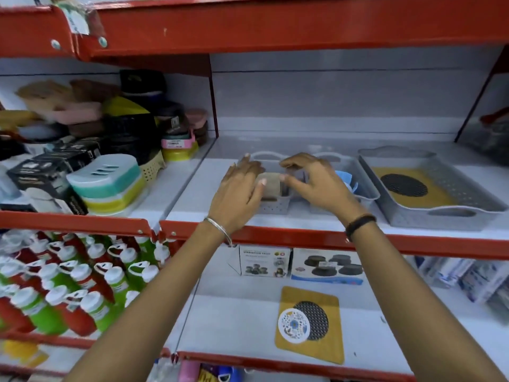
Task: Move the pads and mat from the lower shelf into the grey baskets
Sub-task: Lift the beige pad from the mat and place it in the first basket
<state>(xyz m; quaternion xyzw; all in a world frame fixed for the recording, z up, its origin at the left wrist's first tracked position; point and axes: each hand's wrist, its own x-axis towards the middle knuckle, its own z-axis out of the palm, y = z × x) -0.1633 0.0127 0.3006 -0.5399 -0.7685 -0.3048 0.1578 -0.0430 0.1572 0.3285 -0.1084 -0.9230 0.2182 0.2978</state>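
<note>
Both hands at small grey basket (274, 206) rim, left hand (239, 190) pinching beige pad (271, 183), right hand (312, 179) half-open, empty

A shop: red shelves (275, 31) stocked with bottles (82, 285).

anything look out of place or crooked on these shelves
One yellow mat lies alone on the lower shelf, turned slightly askew to the shelf edge, while a matching mat already sits in the large grey basket. Nothing looks spilled or damaged.
</note>
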